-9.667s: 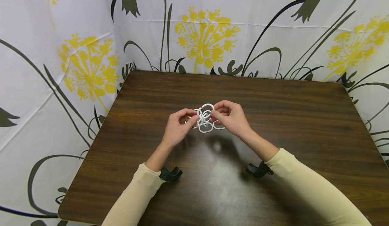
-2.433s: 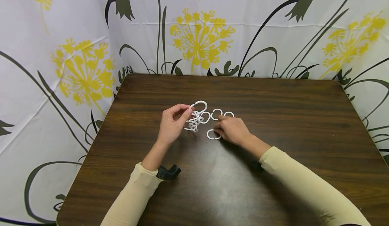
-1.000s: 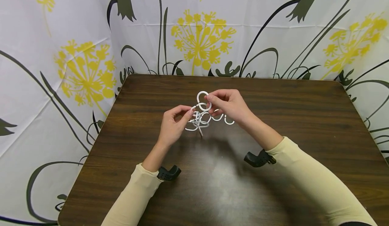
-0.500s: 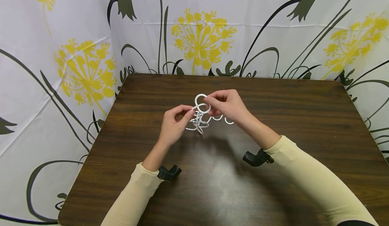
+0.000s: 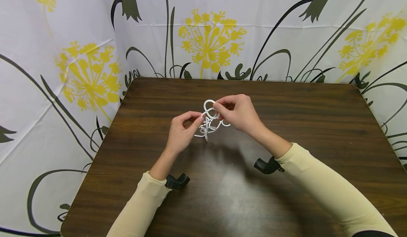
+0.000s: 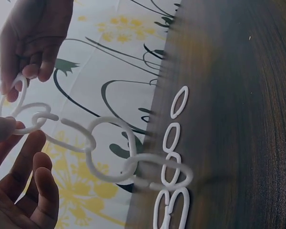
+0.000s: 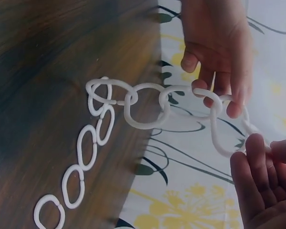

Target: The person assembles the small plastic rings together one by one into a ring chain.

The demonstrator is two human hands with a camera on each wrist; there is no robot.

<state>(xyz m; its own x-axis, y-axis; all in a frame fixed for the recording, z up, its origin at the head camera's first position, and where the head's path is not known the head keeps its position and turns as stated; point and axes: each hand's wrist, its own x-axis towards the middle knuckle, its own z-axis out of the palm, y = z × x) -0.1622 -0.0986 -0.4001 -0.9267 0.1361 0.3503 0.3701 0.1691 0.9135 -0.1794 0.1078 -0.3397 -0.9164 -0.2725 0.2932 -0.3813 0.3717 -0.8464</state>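
My left hand [image 5: 182,132] pinches a white plastic open ring [image 6: 25,131], likely a curtain ring, between thumb and fingertips. Just to its right my right hand [image 5: 240,114] pinches another such ring [image 5: 209,100] by its side. These two rings meet or overlap between the hands; whether they are hooked together, I cannot tell. From the left hand's ring hangs a chain of linked rings [image 7: 148,126], sloping down to the table. In the right wrist view the right hand [image 7: 269,191] is at lower right and the left hand [image 7: 217,43] at the top.
More white rings [image 7: 37,212] lie in a row on the dark wooden table [image 5: 286,123], partly behind the right hand in the head view. A flower-patterned white curtain [image 5: 267,3] stands behind the table. Both wrists wear black camera mounts [image 5: 178,181].
My right hand was at a ring on the table 2.4 s ago. It has since lifted a ring to the left hand. In the last second that ring has shifted slightly down and left.
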